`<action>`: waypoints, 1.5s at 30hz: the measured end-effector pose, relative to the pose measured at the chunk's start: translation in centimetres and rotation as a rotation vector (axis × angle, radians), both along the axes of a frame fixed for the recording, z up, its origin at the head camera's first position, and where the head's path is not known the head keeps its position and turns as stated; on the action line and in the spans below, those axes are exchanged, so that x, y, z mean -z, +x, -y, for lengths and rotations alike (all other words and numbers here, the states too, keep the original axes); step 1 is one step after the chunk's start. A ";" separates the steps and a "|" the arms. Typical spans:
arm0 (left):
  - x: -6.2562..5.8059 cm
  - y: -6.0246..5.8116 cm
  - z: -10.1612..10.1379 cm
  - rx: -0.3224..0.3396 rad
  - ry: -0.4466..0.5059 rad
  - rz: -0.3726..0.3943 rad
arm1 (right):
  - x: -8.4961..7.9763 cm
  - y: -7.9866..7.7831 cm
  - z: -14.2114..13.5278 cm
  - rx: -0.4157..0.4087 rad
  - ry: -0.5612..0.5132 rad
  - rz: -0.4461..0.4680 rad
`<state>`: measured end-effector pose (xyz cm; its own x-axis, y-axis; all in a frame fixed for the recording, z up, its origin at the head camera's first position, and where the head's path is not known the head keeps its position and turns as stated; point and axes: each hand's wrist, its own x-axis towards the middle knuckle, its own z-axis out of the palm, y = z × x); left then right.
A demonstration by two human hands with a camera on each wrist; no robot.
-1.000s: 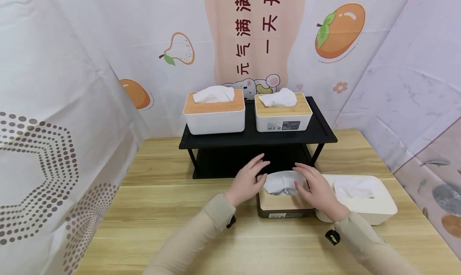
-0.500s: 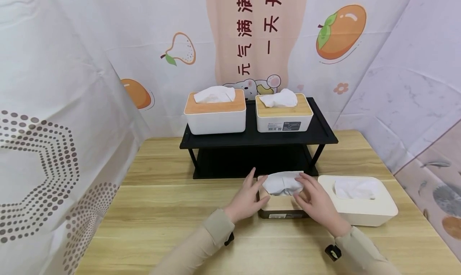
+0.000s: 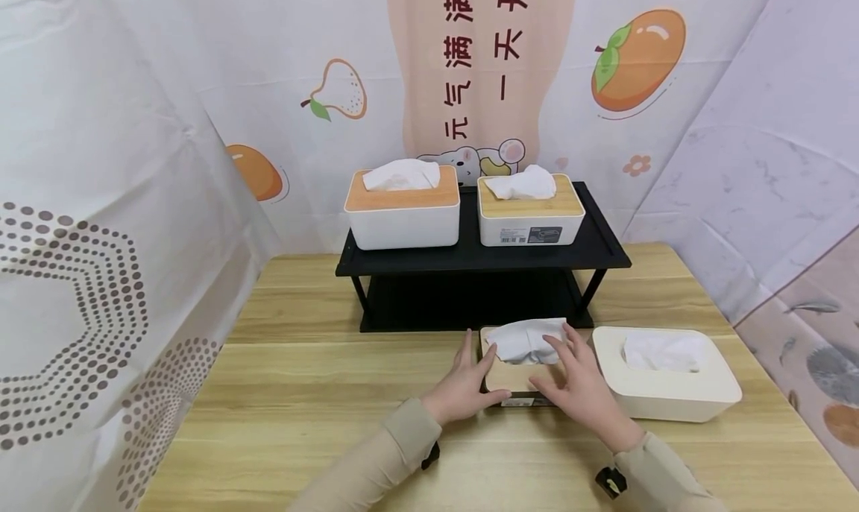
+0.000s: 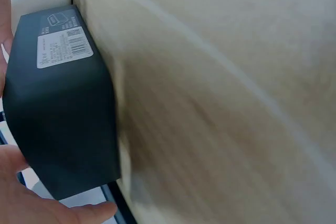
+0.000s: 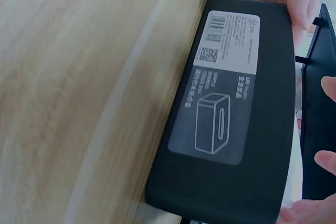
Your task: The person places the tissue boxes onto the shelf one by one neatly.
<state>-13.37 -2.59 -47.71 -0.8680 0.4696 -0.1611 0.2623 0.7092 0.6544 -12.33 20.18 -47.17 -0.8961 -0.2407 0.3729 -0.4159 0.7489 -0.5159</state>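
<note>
A dark tissue box (image 3: 517, 378) with a light wooden lid stands on the table, a white tissue (image 3: 526, 340) sticking up from its slot. In both wrist views the box's dark side (image 4: 63, 108) shows, with a printed label (image 5: 226, 40). My left hand (image 3: 463, 389) lies along the box's left end, fingers spread and thumb extended across the front corner. Over the right part of the lid is my right hand (image 3: 584, 393), its fingers loosely bent near the tissue and its thumb toward the lid's front edge.
To the right is a cream tissue box (image 3: 671, 393). Behind stands a black two-tier rack (image 3: 470, 251), its top shelf bearing a white box with an orange-brown lid (image 3: 403, 225) and a white box with a bamboo lid (image 3: 530, 229). Printed curtains surround the wooden table (image 3: 302, 363).
My left hand has come down from above the box's back left to its left end. My right hand has shifted left and toward me over the lid. The box stays in place.
</note>
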 end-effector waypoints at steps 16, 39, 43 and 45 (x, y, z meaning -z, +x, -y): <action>0.9 -0.3 0.0 0.001 0.068 0.030 | 0.3 0.3 0.7 0.104 0.089 0.162; 1.9 0.1 0.3 -0.007 0.151 -0.109 | 0.5 0.1 1.2 0.193 0.118 0.228; 1.9 0.2 0.9 -0.020 0.166 -0.115 | 0.1 0.2 1.5 0.200 0.106 0.241; 1.7 0.2 1.2 -0.030 0.176 -0.127 | -0.1 0.1 1.6 0.191 0.098 0.246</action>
